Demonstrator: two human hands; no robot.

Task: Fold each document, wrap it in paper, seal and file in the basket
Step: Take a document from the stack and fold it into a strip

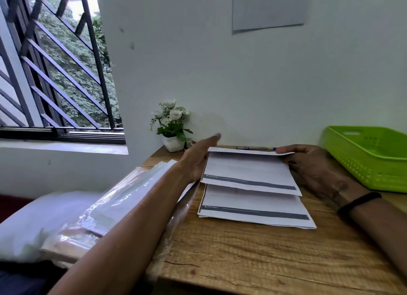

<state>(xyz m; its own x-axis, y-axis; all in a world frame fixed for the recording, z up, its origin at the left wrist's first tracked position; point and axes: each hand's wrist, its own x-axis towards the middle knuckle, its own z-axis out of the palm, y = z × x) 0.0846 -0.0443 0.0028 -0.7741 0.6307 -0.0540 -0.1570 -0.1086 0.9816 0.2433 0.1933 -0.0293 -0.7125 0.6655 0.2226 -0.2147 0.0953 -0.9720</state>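
The fingers (286,149) of the right hand (312,164) are curled over the far right corner of the white printed document (248,170), whose far edge is pinched and lifted into a fold. The left hand (199,158) is laid along the left edge of the same sheet with fingers straight and released, the fingertips pointing towards the wall. A black band (359,201) is worn on the right wrist. The document is lying on top of a second white sheet with a dark stripe (255,208), both resting on the wooden tabletop (253,257) near its middle. A blue pen (256,148) is seen just beyond the fold. A lime-green perforated plastic basket (370,160) is set at the right, well apart from the papers. Clear plastic sleeves (123,197) are piled at the left edge under the left forearm. A small white pot of white flowers (172,127) is placed in the far corner beside the barred window (55,70)
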